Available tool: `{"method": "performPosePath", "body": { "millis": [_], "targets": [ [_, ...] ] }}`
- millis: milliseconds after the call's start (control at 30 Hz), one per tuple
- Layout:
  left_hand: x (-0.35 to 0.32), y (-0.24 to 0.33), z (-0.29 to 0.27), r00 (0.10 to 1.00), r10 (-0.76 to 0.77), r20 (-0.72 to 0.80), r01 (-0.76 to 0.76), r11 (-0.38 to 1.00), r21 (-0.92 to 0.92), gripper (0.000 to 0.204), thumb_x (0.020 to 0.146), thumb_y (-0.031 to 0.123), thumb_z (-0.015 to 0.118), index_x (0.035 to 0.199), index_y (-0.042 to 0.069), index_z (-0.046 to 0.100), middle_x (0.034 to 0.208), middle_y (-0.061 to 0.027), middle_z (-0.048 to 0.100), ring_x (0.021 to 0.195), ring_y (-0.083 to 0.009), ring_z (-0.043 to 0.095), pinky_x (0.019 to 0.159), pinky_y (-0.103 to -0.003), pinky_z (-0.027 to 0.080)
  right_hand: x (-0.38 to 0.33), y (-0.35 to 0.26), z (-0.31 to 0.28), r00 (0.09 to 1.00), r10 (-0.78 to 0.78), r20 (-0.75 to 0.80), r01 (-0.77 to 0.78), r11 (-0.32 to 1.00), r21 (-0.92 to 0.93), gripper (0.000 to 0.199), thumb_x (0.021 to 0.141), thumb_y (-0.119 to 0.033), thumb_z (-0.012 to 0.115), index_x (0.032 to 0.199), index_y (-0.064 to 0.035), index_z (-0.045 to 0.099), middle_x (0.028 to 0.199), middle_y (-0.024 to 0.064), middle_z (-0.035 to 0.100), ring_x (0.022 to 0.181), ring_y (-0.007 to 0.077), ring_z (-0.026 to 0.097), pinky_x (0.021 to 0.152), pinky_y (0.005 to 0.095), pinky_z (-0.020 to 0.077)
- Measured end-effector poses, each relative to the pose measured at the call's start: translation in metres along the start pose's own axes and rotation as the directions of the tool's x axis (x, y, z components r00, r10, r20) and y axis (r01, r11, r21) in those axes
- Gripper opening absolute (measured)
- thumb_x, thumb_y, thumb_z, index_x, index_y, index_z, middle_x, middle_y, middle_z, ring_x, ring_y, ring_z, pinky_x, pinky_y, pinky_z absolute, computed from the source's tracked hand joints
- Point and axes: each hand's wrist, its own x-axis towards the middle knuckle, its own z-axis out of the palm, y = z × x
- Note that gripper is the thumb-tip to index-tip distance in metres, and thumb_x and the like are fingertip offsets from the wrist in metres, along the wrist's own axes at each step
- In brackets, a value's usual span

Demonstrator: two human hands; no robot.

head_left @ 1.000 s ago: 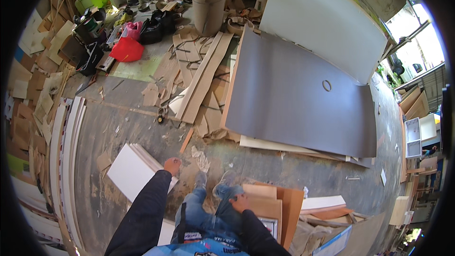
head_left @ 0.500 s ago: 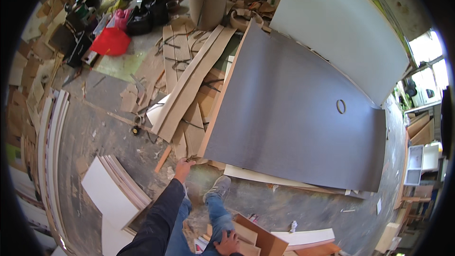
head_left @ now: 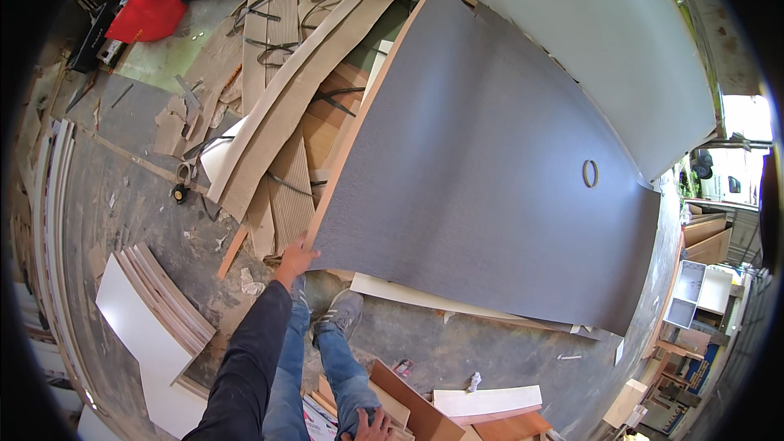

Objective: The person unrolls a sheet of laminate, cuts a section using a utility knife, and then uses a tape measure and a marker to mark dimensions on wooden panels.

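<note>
A large dark grey sheet (head_left: 474,171) lies sloping across the middle, with an orange-brown strip along its left edge. My left hand (head_left: 297,261) grips its near left corner, fingers over the edge; their undersides are hidden. My right hand (head_left: 373,427) rests on my bent knee at the bottom, fingers spread, holding nothing. On the grey sheet's right part sits a tape-like ring (head_left: 590,173). Beneath the sheet's near edge, a pale board (head_left: 425,297) sticks out.
A pale panel (head_left: 596,49) leans behind the sheet. Cardboard strips (head_left: 282,131) and black straps lie to its left. White boards (head_left: 135,302) are stacked at lower left. Wood offcuts (head_left: 490,402) lie near my feet. A red bag (head_left: 147,15) sits at far left.
My left hand has moved up onto the sheet's corner from just beside it. The view has tilted, so the left-hand things appear higher and further left. My right hand stays on my knee.
</note>
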Motion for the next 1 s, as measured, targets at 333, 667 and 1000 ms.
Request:
{"method": "performPosePath", "body": {
  "millis": [333, 667, 1000],
  "targets": [
    [-0.131, 0.171, 0.095, 0.963, 0.261, 0.071, -0.260, 0.965, -0.024, 0.105, 0.078, 0.010, 0.072, 0.161, 0.019, 0.009, 0.147, -0.0332, 0.027, 0.134, -0.0489, 0.037, 0.109, -0.048, 0.036, 0.154, 0.066, -0.028, 0.723, 0.075, -0.687, 0.364, 0.804, 0.470, 0.028, 0.096, -0.021, 0.056, 0.110, 0.0026, 0.062, 0.114, 0.0244, 0.060, 0.110, 0.0402, 0.055, 0.092, 0.0481, 0.0434],
    [-0.178, 0.244, 0.140, 0.962, 0.230, 0.150, -0.245, 0.965, 0.089, 0.112, 0.077, 0.024, 0.076, 0.160, 0.025, 0.002, 0.154, -0.0372, 0.008, 0.143, -0.0549, 0.015, 0.105, -0.065, 0.025, 0.221, 0.001, -0.335, 0.644, -0.091, -0.759, 0.626, 0.633, 0.456, 0.053, 0.085, -0.026, 0.074, 0.124, 0.0054, 0.058, 0.115, 0.0185, 0.067, 0.096, 0.0261, 0.068, 0.084, 0.0373, 0.0512],
    [-0.166, 0.211, 0.132, 0.932, 0.274, 0.237, -0.290, 0.956, 0.037, 0.102, 0.076, 0.037, 0.078, 0.159, 0.024, 0.020, 0.157, -0.0335, 0.004, 0.146, -0.0527, 0.010, 0.111, -0.063, 0.021, 0.241, -0.030, -0.320, 0.636, 0.006, -0.772, 0.293, 0.923, 0.248, 0.039, 0.082, -0.032, 0.073, 0.092, 0.0061, 0.068, 0.078, 0.0273, 0.067, 0.077, 0.0440, 0.066, 0.072, 0.0482, 0.0510]
  ]
}}
